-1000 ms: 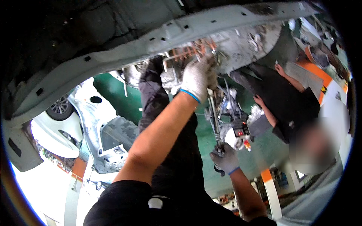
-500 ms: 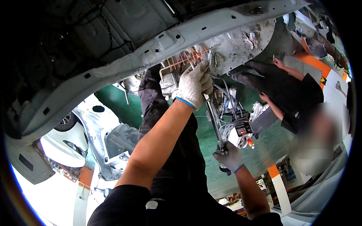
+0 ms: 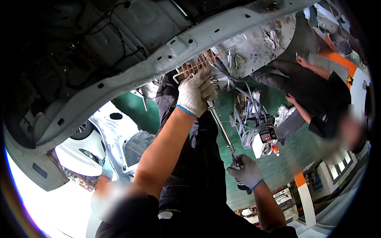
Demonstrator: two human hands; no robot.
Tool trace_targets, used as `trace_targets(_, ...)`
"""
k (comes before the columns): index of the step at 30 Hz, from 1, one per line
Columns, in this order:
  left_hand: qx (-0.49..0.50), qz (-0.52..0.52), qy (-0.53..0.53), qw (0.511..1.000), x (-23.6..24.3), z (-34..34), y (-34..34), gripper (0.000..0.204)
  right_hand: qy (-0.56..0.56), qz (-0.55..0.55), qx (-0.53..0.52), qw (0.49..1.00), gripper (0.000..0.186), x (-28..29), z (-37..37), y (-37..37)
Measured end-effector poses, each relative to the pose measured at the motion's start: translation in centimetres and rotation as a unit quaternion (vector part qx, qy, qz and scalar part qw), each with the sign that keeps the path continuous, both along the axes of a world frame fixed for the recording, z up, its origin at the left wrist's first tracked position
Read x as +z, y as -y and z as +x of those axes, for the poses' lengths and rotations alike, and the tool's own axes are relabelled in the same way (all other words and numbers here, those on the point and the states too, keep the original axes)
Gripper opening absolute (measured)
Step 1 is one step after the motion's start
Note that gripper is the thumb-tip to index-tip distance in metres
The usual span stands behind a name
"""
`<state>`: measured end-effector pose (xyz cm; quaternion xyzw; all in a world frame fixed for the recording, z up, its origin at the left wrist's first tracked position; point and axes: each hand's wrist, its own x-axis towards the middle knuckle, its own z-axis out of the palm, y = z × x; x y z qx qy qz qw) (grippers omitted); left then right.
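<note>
My gloved left hand is closed around the upper part of a long chrome-shafted tool that looks like a slide hammer. Its upper end reaches the rusty, copper-coloured hooks beneath the car's sill, though my fingers partly hide the joint. Lower right, my right hand, also gloved, grips the tool's black handle. The shaft slants down and right between both hands. Above the hooks runs the bare grey sill of the raised car body.
A boxy machine with coiled grey cables stands right of the tool. Beyond it is another person in dark clothes. A round metal plate holding small tools lies behind the hooks. Pale car body panels stand left.
My left hand has shifted left and slightly down relative to the sill, carrying the tool's upper end. My right hand keeps its grip. The whole view has drifted right.
</note>
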<state>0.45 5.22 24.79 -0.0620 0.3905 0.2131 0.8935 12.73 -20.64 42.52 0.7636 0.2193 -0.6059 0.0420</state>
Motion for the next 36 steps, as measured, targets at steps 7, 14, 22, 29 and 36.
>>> trace_targets(7, 0.010, 0.005, 0.017, 1.000, 1.6, 0.2, 0.6, 0.026, 0.000, 0.020, -0.002, 1.000, 0.050, -1.0, -0.8, 2.9)
trace_targets(14, -0.006, -0.006, -0.037, 0.999, 1.9, 0.5, 0.7, 0.022, -0.052, 0.042, -0.032, 0.997, 0.048, -4.7, -0.6, 0.9)
trace_targets(22, -0.029, 0.009, -0.054, 0.998, 2.4, 0.7, 0.4, 0.021, -0.160, 0.005, -0.044, 0.986, 0.056, -7.8, -0.1, -15.8)
trace_targets(29, -0.030, 0.016, -0.094, 0.995, 2.7, 1.1, 0.9, 0.025, 0.058, 0.081, -0.050, 0.994, 0.041, -3.8, -3.9, 5.0)
trace_targets(36, -0.026, 0.002, -0.084, 0.996, 2.5, 0.8, 1.0, 0.032, 0.029, -0.005, -0.091, 0.995, 0.046, -3.0, -4.3, 6.1)
